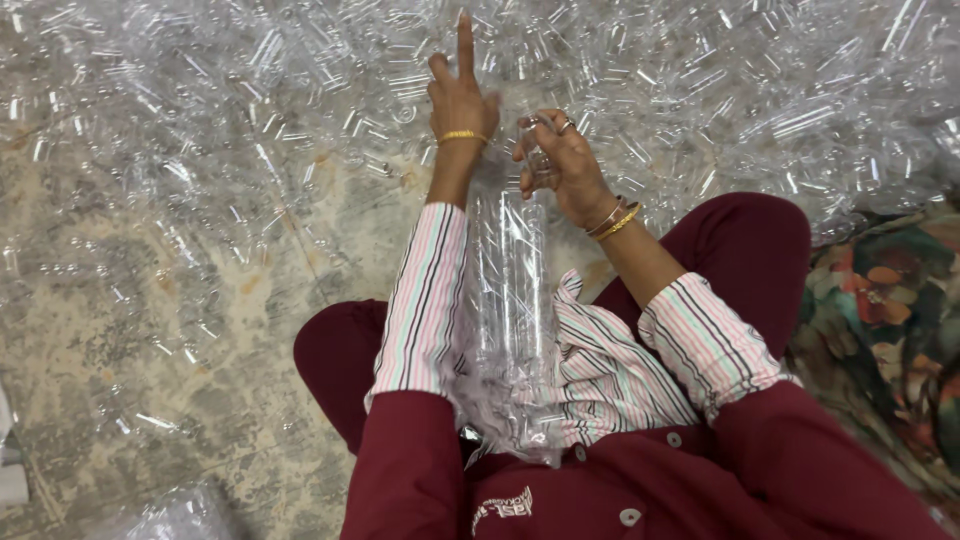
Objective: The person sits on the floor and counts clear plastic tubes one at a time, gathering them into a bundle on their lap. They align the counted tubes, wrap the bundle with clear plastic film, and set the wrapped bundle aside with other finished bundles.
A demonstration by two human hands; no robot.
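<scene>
A long clear plastic bag (510, 300) packed with small clear plastic pieces lies along my lap, its mouth pointing away from me. My right hand (562, 160) grips the bag's open end and pinches a clear piece there. My left hand (458, 90) is raised just left of the bag's mouth, index finger pointing straight up, the other fingers curled; I cannot make out anything in it. Both wrists carry gold bangles. I sit cross-legged in maroon trousers and a striped shirt.
A big heap of loose clear plastic pieces (250, 70) covers the floor ahead and to both sides. Bare mottled floor (150, 340) shows at the left. A floral cloth (890, 320) lies at my right. Another filled clear bag (180, 515) sits at the bottom left.
</scene>
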